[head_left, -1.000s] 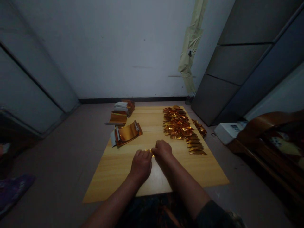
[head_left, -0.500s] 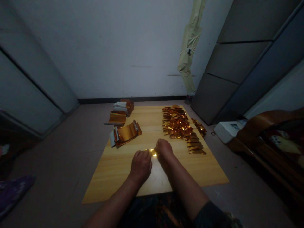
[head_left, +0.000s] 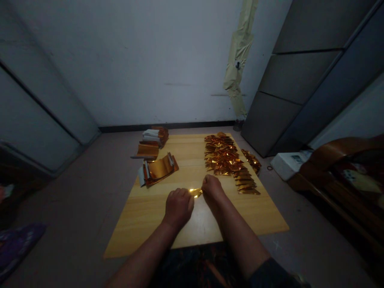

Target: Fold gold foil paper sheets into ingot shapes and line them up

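A small piece of shiny gold foil paper [head_left: 196, 193] is stretched between my two hands, low over the front half of the wooden board. My left hand [head_left: 179, 206] is closed on its left end, fingers curled over the top. At the right end, my right hand [head_left: 212, 186] pinches the foil between thumb and fingers. Beyond my left hand lies a stack of gold foil sheets [head_left: 161, 168] with pale edges turned up. To the right, folded gold foil pieces [head_left: 223, 156] lie in a dense pile, with a neat overlapping row [head_left: 246, 182] at its near end.
The wooden board [head_left: 144, 224] stands before a white wall. More foil sheets [head_left: 148, 149] and a bundle [head_left: 156, 136] sit at its back left edge. Further folded foil [head_left: 252, 160] lies past the right edge. A white box [head_left: 285, 166] and wooden furniture [head_left: 330, 168] stand on the right.
My right hand has shifted slightly to the right, away from my left hand. More of the gold foil between them now shows.
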Demonstrator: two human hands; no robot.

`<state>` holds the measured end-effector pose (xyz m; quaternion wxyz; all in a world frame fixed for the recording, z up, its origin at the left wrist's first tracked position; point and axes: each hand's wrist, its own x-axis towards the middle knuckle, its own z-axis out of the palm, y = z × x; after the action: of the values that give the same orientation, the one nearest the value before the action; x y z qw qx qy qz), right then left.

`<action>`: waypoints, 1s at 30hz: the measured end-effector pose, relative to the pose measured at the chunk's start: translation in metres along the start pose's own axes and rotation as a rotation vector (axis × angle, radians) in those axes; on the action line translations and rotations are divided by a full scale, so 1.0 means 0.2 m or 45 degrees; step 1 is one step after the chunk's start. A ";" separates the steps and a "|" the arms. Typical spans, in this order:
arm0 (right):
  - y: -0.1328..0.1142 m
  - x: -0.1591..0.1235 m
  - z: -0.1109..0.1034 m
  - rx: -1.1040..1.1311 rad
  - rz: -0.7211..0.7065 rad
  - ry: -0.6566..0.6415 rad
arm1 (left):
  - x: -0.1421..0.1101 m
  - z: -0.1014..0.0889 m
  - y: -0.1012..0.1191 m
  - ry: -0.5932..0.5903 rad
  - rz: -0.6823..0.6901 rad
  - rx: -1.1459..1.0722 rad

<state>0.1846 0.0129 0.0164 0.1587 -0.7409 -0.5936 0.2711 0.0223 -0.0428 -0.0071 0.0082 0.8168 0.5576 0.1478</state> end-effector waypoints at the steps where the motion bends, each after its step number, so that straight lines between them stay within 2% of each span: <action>1: 0.00 0.00 0.00 0.022 -0.001 0.001 | 0.02 0.00 0.00 -0.023 -0.034 0.022; 6: 0.03 -0.01 0.02 0.167 -0.048 0.045 | 0.10 0.00 0.00 -0.057 -0.120 0.004; 11: 0.03 -0.02 0.01 0.194 -0.063 0.007 | 0.09 0.02 -0.02 0.008 -0.163 -0.177; 18: -0.01 -0.05 0.00 -0.099 -0.080 -0.026 | 0.10 -0.01 -0.02 -0.036 -0.282 -0.288; 24: 0.02 -0.10 -0.01 -0.080 -0.246 -0.064 | 0.12 -0.05 -0.03 -0.133 -0.314 -0.152; 30: -0.01 -0.14 -0.03 -0.210 -0.333 -0.129 | 0.13 -0.07 -0.01 -0.191 -0.317 -0.204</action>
<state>0.1823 -0.0135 0.0289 0.1011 -0.6533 -0.7124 0.2355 0.0253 -0.0211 0.0124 0.1331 0.7468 0.6389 0.1281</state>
